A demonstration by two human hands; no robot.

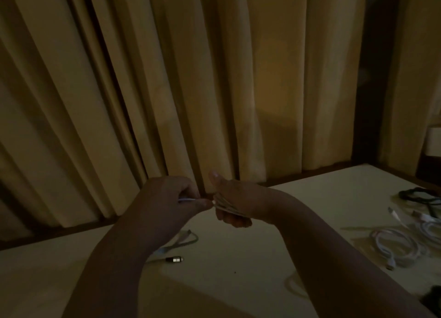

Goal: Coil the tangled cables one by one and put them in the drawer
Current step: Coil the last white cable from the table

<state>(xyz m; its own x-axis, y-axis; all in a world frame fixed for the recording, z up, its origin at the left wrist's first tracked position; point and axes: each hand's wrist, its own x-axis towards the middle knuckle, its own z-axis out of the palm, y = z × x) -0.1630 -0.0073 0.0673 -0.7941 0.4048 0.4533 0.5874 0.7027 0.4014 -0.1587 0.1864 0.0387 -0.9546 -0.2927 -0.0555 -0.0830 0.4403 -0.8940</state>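
Both hands (171, 198) (235, 201) hold a white cable (226, 209) above the table (238, 258).

Most of a coiled white cable (226, 209) is being hidden by the right hand (241, 196); a cable tangle (405, 241) and a dark object (432, 296) are being cropped by the frame's right edge.

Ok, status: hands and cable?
Left hand pinches cable. Right hand holds its coil. Loose cables on table. Drawer not in view.
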